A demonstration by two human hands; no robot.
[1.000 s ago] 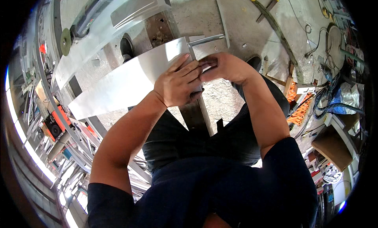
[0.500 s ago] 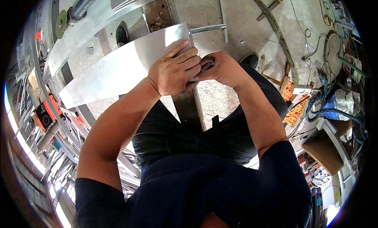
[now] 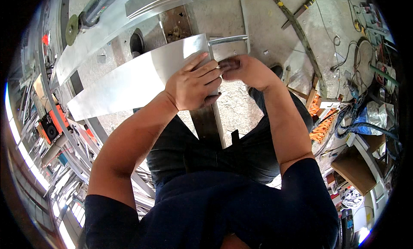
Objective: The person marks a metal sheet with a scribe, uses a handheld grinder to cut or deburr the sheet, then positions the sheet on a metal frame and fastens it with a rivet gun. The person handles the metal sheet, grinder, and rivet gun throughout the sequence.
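A long, shiny sheet-metal panel (image 3: 124,79) lies slantwise ahead of me, across a rusty steel beam (image 3: 206,124). My left hand (image 3: 193,82) grips its right end, with fingers lying over the top and bending round the end edge. Close beside those fingertips is my right hand (image 3: 249,72), its fingers curled together and pointing left at the panel's end. The dark fingertips are smeared by motion, so anything small between them is hidden. Past the panel's far right corner a thin metal rod (image 3: 228,39) sticks out to the right.
An angle grinder (image 3: 92,16) rests at the far left on another metal sheet (image 3: 92,51). Cables and hoses (image 3: 355,94), an open cardboard box (image 3: 355,169) and orange-patterned material (image 3: 322,127) lie to the right. Metal offcuts (image 3: 73,171) are heaped at the left.
My right hand's fingers have drawn slightly up and away from my left hand's fingertips. My left hand stays on the panel's end. The whole view has shifted slightly.
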